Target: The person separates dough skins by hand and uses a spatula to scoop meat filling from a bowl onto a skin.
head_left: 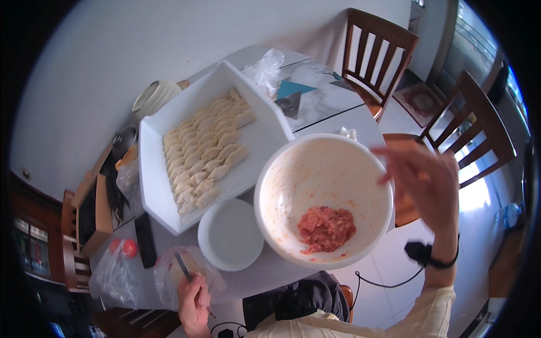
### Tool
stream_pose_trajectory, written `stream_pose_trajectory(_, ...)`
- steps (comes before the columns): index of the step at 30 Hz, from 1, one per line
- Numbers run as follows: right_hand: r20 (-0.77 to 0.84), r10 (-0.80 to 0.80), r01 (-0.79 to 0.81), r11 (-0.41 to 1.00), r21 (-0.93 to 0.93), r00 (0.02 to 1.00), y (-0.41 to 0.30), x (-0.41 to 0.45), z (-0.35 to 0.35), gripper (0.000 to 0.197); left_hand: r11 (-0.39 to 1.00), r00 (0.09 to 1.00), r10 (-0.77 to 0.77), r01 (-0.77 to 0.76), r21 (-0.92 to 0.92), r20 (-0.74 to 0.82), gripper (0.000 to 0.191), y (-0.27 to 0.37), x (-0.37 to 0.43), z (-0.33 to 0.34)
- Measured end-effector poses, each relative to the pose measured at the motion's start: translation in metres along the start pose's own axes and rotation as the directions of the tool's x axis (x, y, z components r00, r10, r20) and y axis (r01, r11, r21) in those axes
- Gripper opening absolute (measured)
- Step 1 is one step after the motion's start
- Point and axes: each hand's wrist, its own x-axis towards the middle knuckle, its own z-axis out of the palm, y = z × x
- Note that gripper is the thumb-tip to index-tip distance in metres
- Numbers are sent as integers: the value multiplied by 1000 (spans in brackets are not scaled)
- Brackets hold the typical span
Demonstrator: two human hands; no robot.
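Observation:
A dark utensil, perhaps chopsticks or a flat stick, is gripped in my left hand at the table's near edge, beside a clear plastic bag with round pale things inside. My right hand, blurred, is raised at the right rim of a large white bowl, fingers apart, holding nothing. Raw minced meat lies in the bowl's bottom. Left of it stands a smaller white bowl, its contents unclear. Behind, a white tray holds rows of uncooked dumplings.
A black phone-like slab and a plastic bag with red fruit lie at the left, near a cardboard box. Crumpled plastic rests behind the tray. Wooden chairs stand at the right. A black cable hangs near my right wrist.

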Motion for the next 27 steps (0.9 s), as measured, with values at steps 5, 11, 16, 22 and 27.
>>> stream_pose_trajectory(5, -79, 70, -84, 979, -187, 994, 89, 71, -1, 22, 999, 994, 9, -13, -43, -106, 15, -26, 29, -50)
stream_pose_trajectory(11, 195, -55, 111, 952, -284, 979, 149, 94, 36, 35, 999, 978, 22, -29, -30, -206, 26, -31, 21, -51)
stream_pose_trajectory(16, 219, -96, 155, 950, -271, 971, 179, 98, 44, 28, 997, 965, -13, 33, 69, -263, 31, -3, 5, 5)
stream_pose_trajectory(22, -19, -36, 29, 956, -292, 999, 150, 76, 39, 18, 1000, 982, -4, 4, 1, -190, 45, 9, -3, 18)
stream_pose_trajectory(27, -356, -218, 137, 961, -239, 909, 66, -5, 27, 17, 992, 989, 17, -35, -123, -149, 55, 7, -15, 16)
